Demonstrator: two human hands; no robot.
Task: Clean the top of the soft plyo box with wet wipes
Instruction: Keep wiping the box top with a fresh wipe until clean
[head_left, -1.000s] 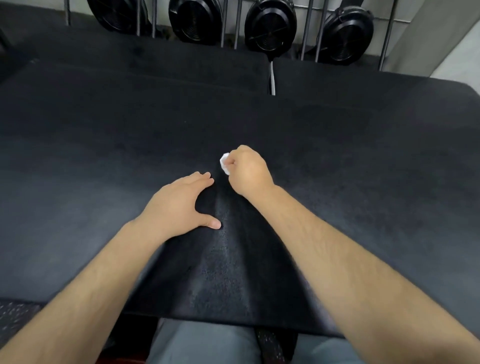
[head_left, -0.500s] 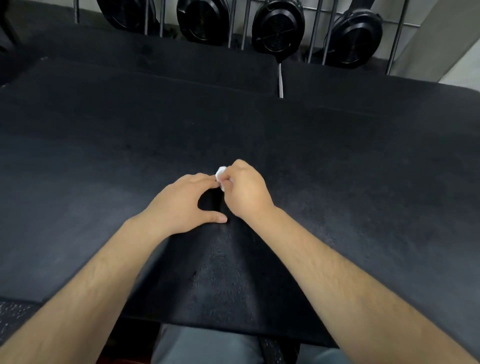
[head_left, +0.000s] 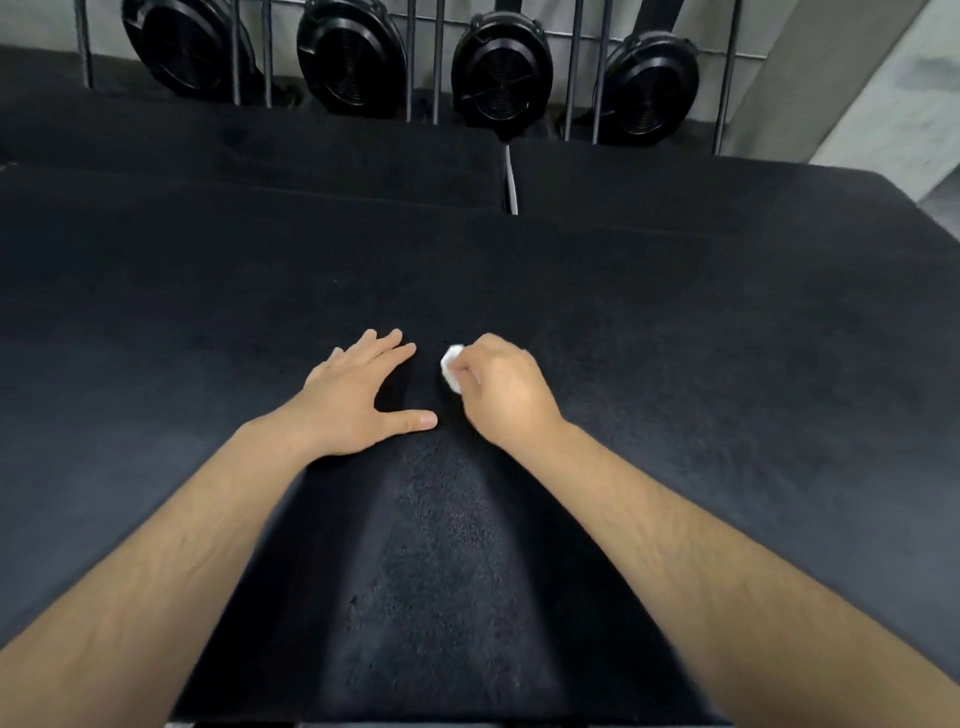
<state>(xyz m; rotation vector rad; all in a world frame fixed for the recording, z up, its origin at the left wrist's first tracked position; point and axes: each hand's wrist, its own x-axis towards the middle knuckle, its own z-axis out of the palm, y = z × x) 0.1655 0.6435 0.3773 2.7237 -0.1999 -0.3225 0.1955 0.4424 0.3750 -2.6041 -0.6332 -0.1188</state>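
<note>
The black soft plyo box (head_left: 701, 364) fills most of the view, its top textured and dark. My right hand (head_left: 501, 395) grips a small bunched white wet wipe (head_left: 451, 366) and holds it down on the box top near the middle. Only a bit of the wipe shows past my fingers. My left hand (head_left: 358, 397) rests flat on the top just left of the wipe, fingers straight and thumb spread toward the right hand.
Two more black boxes (head_left: 260, 150) lie behind this one, with a narrow gap (head_left: 511, 182) between them. Several black round weights (head_left: 501, 78) hang on a metal rack along the back wall. The box's near edge (head_left: 441, 719) is at the bottom.
My right hand with the wipe has moved a little right, away from my left hand. My left fingers, which nearly touched the wipe half a second ago, now lie straight and apart from it.
</note>
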